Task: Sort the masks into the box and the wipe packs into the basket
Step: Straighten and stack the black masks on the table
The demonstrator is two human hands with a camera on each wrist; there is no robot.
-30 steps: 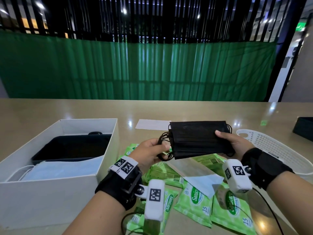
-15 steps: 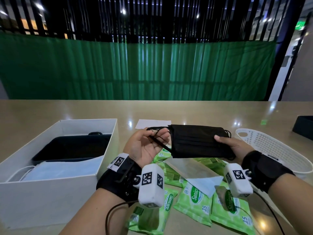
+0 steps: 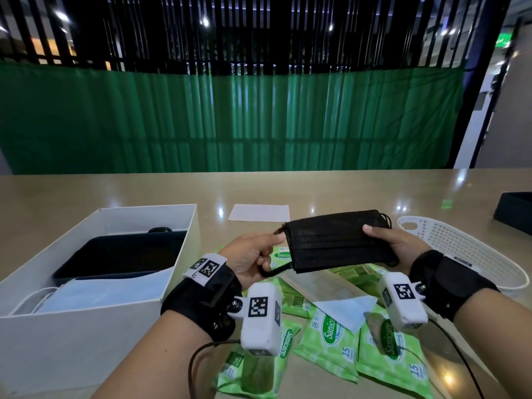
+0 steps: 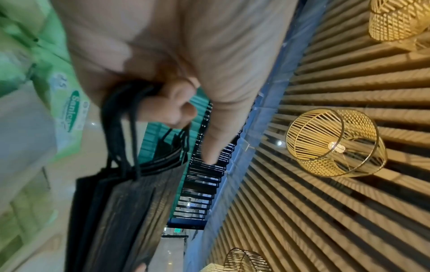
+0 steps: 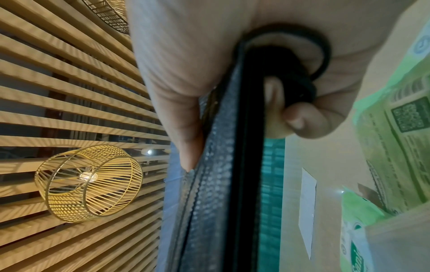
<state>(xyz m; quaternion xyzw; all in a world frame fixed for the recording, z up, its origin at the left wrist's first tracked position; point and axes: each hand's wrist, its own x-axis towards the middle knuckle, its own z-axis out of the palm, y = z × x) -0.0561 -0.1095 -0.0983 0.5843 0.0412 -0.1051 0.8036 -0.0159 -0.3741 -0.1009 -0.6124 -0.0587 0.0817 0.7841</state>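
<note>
A stack of black masks (image 3: 334, 242) (image 4: 121, 208) (image 5: 221, 184) hangs in the air above the table between both hands. My right hand (image 3: 388, 243) (image 5: 232, 103) grips its right end, thumb on top. My left hand (image 3: 253, 254) (image 4: 172, 103) pinches the left edge and has the ear loops (image 4: 121, 117) hooked round its curled fingers. Several green wipe packs (image 3: 328, 335) (image 4: 69, 110) (image 5: 395, 139) lie on the table under the hands. The white box (image 3: 178, 254) at the left holds black and light blue masks (image 3: 95, 295). The white basket (image 3: 466, 254) stands at the right.
A light blue mask (image 3: 342, 309) lies among the wipe packs. A white sheet of paper (image 3: 259, 213) lies further back on the tan table (image 3: 86, 194). A dark box (image 3: 515, 208) sits at the far right edge. A green curtain closes off the back.
The mask stack has tilted and dropped a little. My left hand moved from the loose ear loops to pinching the stack's left edge, loops now hanging under the fingers. The right hand kept its grip.
</note>
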